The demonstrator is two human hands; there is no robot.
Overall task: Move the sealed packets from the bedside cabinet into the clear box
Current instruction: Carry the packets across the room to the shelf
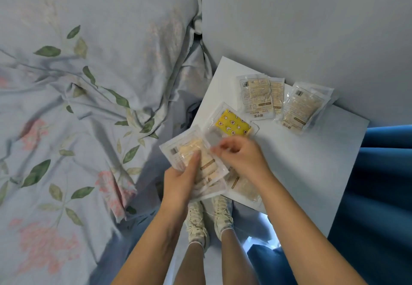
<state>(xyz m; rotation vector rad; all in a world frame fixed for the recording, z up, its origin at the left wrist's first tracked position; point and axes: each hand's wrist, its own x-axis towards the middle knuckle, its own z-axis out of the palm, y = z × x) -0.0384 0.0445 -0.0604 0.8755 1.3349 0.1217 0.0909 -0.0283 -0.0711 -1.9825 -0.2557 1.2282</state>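
Standing at the bedside cabinet (pixel 301 168), you gather sealed packets: your left hand (pixel 180 178) has its grip curled round a small stack (pixel 191 150), thumb pressed on top, while your right hand (pixel 239 154) pinches the yellow-patterned packet (pixel 233 124) by its clear edge. Two more piles, one near the wall (pixel 259 94) and one beside it (pixel 303 106), lie untouched on the cabinet. The clear box is out of view; judging by this, most of the job remains.

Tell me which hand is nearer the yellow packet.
Right. The right hand pinches the yellow packet at its near edge; the left hand is farther off, gripping a stack of beige packets.
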